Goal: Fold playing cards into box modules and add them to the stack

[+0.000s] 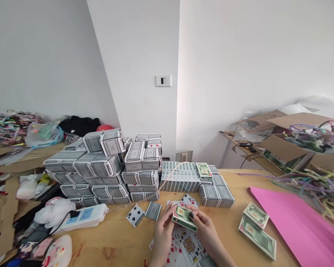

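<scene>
Between my two hands is a small green playing-card box (183,216), tilted a little with its printed face up. My left hand (163,231) grips its left end. On its right end are the fingers of my right hand (204,228), the dark-nailed thumb lying over the top. Loose playing cards (187,246) are spread beneath my hands, a king of spades among them, partly covered by my wrists. Farther left lie a spade card (135,215) and a face-down card (153,210). Whether the box is sealed I cannot tell.
Tall stacks of grey-backed card decks (100,167) stand behind and left. A row of boxed decks (180,176) carries a green box (204,171). To the right are green boxes (257,237), pink paper (297,226) and pipe cleaners (308,189). A power strip (86,218) lies left.
</scene>
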### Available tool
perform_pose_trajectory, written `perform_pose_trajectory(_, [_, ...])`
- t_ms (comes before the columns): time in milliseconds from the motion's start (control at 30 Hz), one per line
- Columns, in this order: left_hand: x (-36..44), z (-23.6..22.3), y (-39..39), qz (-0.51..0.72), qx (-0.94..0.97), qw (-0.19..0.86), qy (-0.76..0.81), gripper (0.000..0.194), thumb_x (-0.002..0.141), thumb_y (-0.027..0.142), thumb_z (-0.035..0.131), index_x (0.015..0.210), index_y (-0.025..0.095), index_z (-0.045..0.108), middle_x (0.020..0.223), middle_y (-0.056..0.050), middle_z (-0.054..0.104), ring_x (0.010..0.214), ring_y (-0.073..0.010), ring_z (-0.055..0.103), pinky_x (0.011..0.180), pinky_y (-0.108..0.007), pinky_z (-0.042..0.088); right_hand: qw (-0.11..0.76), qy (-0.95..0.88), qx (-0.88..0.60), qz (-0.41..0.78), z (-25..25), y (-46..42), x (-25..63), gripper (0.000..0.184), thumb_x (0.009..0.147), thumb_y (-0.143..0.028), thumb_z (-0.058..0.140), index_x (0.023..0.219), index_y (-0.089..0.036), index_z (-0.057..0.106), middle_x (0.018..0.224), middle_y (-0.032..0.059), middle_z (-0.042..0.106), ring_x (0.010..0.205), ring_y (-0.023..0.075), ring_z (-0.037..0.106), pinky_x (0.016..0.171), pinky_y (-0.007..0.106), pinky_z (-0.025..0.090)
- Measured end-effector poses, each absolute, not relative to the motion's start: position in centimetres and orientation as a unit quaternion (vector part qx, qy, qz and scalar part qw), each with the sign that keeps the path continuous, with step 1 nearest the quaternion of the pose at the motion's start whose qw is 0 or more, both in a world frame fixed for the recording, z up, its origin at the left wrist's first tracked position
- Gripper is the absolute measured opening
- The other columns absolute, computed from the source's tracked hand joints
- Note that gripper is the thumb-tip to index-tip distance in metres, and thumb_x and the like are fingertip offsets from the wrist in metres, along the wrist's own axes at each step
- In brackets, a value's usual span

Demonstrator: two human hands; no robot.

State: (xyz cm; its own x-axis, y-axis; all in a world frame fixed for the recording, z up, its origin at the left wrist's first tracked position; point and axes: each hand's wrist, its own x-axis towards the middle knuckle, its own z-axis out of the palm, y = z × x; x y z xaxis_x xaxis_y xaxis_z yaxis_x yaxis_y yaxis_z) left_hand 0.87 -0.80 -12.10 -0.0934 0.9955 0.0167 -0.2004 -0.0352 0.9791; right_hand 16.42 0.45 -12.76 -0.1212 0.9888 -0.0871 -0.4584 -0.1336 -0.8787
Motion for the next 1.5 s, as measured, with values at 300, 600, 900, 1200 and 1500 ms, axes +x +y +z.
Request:
perform_pose_trajectory(300, [1.4, -11.2, -1.3, 0.553, 0.361, 0.639, 0.394, 0.055, 0.07, 0.03, 0.065, 0.123, 0.021, 0.052, 0.126, -0.009, 0.054, 0.117, -0.0299, 0.047, 0.094, -0.039, 0.044, 0.58, -0.347, -0.412, 0.611, -13.5, 0.8, 16.6, 0.059, 0.061, -0.033, 0.076, 0.115, -0.022, 0.056, 0.107, 0.0097, 0.065, 0.093, 0.025, 0.061, 0.078, 0.034, 0.049])
perform_pose_trajectory(600, [1.8, -11.1, -0.8, 0.559, 0.384, 0.579, 0.452, 0.044, 0.067, 0.035, 0.068, 0.107, 0.018, 0.062, 0.113, -0.011, 0.064, 0.105, -0.0281, 0.057, 0.085, -0.034, 0.049, 0.585, -0.382, -0.435, 0.567, -13.2, 0.5, 16.2, 0.036, 0.054, -0.028, 0.078, 0.087, -0.019, 0.067, 0.083, 0.0066, 0.07, 0.074, 0.0233, 0.064, 0.068, 0.032, 0.051])
perform_pose_trajectory(900, [2.5, -11.2, -0.8, 0.586, 0.383, 0.56, 0.443, 0.043, 0.067, 0.035, 0.069, 0.106, 0.018, 0.061, 0.113, -0.011, 0.063, 0.105, -0.0273, 0.057, 0.087, -0.035, 0.047, 0.592, -0.468, -0.481, 0.446, -13.5, 0.2, 15.8, 0.018, 0.064, -0.028, 0.069, 0.079, -0.018, 0.066, 0.078, 0.0064, 0.067, 0.073, 0.0218, 0.06, 0.065, 0.028, 0.049])
perform_pose_trajectory(1200, [1.8, -11.5, -1.2, 0.559, 0.535, 0.386, 0.503, 0.03, 0.079, 0.033, 0.055, 0.107, 0.025, 0.062, 0.122, -0.008, 0.054, 0.117, -0.0264, 0.046, 0.097, -0.037, 0.04, 0.564, -0.551, -0.512, 0.34, -13.2, -0.1, 16.0, 0.008, 0.072, -0.021, 0.057, 0.077, -0.021, 0.064, 0.079, 0.0053, 0.066, 0.079, 0.0234, 0.06, 0.074, 0.03, 0.046])
perform_pose_trajectory(1500, [1.2, -10.6, -1.3, 0.483, 0.648, 0.298, 0.508, 0.028, 0.084, 0.024, 0.046, 0.108, 0.027, 0.06, 0.115, -0.009, 0.056, 0.111, -0.0247, 0.049, 0.095, -0.04, 0.039, 0.576, -0.581, -0.486, 0.307, -13.0, 0.2, 16.1, 0.009, 0.071, -0.02, 0.057, 0.073, -0.023, 0.065, 0.081, 0.0067, 0.066, 0.082, 0.0243, 0.059, 0.077, 0.034, 0.046])
